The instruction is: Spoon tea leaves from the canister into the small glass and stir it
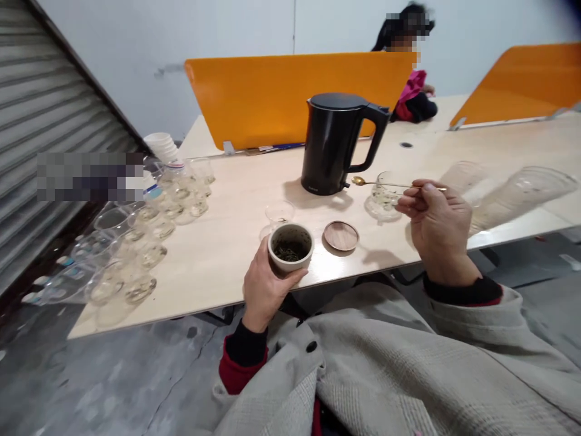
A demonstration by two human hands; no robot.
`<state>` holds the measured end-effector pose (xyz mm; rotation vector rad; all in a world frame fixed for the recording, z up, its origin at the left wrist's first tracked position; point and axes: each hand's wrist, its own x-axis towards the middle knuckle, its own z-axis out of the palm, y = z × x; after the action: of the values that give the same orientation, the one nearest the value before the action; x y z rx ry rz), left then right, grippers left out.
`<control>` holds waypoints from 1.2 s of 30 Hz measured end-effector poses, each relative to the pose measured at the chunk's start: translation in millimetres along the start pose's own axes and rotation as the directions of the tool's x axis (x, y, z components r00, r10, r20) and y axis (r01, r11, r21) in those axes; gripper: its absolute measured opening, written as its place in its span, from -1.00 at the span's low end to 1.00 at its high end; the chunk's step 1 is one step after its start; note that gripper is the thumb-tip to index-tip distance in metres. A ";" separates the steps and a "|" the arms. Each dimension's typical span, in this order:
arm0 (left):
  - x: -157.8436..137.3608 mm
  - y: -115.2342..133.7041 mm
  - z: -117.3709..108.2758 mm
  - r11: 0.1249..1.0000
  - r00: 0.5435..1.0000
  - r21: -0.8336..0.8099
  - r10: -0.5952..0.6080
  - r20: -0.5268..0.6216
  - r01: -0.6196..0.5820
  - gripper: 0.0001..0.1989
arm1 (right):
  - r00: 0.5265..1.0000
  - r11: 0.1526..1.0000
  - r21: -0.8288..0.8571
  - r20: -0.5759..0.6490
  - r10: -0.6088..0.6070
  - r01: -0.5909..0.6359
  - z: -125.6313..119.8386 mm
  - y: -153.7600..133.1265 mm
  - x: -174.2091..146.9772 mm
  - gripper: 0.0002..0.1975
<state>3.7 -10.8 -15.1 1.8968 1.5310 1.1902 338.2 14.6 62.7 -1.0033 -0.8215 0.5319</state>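
My left hand (267, 278) is wrapped round a pale ceramic canister (290, 264) near the table's front edge. Dark dried tea leaves (290, 250) show inside it. Between the thumb and fingers of my right hand (438, 224) is a thin gold spoon (384, 183), its bowl pointing left, above the table. Beneath the spoon stands a clear cup (384, 209) with some leaf bits in it. A round wooden lid (341, 235) lies between my hands. Just behind the canister is another clear cup (280, 212) with a few leaves.
A black electric kettle (330, 145) stands behind the lid, before an orange divider (254, 97). Many clear cups (149, 254) with leaves crowd the table's left end, near stacked white cups (161, 147). Nested clear cups (521, 194) lie at right. A person (411, 97) sits beyond the divider.
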 end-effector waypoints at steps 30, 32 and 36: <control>-2.3 -1.4 -0.7 0.997 0.997 -0.013 0.076 0.004 -0.076 0.05 | 0.601 0.359 -0.631 0.772 0.208 0.687 13.7 52.4 -50.8 -0.26; -3.2 -1.3 -0.7 0.997 0.997 -0.020 0.081 0.013 -0.080 0.06 | 0.632 0.400 -0.632 0.760 0.150 0.664 15.6 56.9 -50.6 -0.30; -3.1 -0.1 -0.1 0.996 0.996 -0.026 0.090 0.026 -0.089 0.07 | 0.686 0.548 -0.553 0.725 -0.055 0.628 31.7 32.2 -56.8 -0.33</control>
<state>3.5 -13.7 -16.2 1.9758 1.4246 1.2104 278.2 4.7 23.2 -1.3990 -1.9834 0.0840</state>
